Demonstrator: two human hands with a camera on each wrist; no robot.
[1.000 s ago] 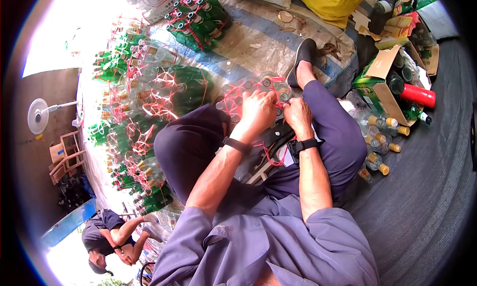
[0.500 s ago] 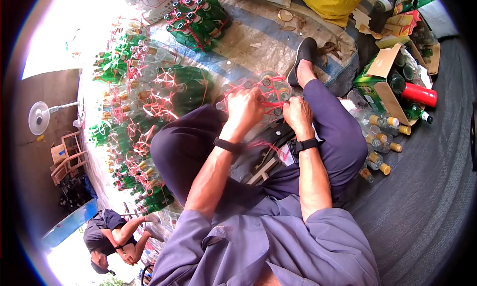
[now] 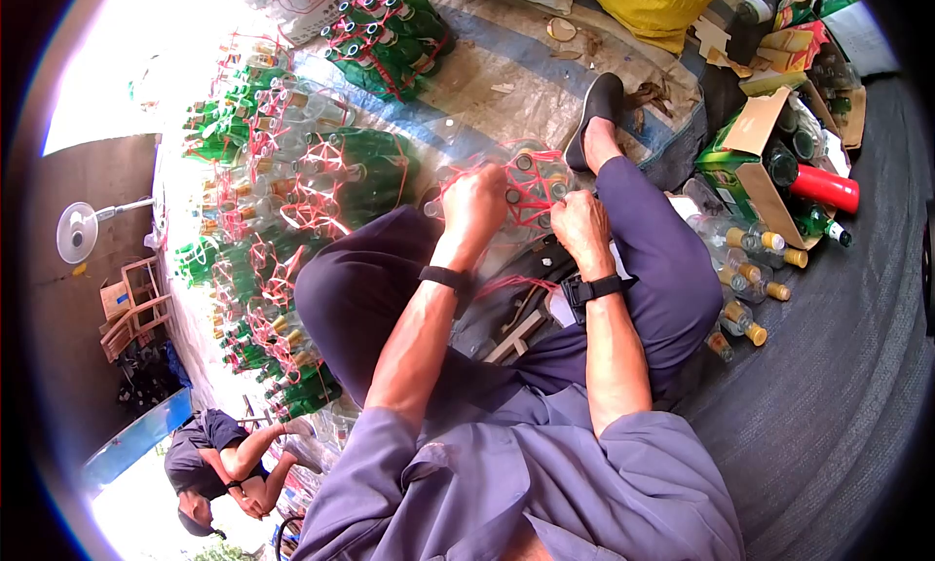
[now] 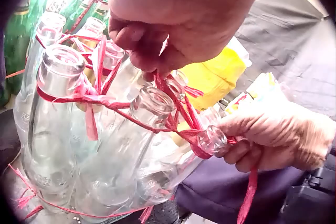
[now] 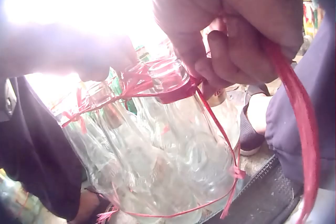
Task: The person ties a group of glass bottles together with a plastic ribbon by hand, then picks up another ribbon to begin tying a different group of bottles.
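Note:
Clear glass bottles (image 4: 58,145) stand in a cluster, bound by red plastic twine (image 4: 121,106) round their necks and lower down. My left hand (image 3: 472,208), fingers curled, pinches red strands above the bottle necks; in the left wrist view the strands run down from its fingertips. My right hand (image 3: 584,228) is at a bottle neck (image 4: 212,139) on the cluster's near edge, its thumb and fingers gripping the twine there. A loose twine tail (image 5: 299,114) hangs from the right hand in the right wrist view. The left fingertips are partly hidden.
Tied bundles of green bottles (image 3: 360,176) stand at the left, another bundle (image 3: 390,45) at the top. Loose clear bottles with gold caps (image 3: 740,279) lie at the right beside a cardboard box (image 3: 750,142). A person in dark clothes (image 3: 200,454) squats at lower left.
My left hand has moved left and slightly down from the right hand, and red strands show between them over the bottle tops. The right hand has barely shifted.

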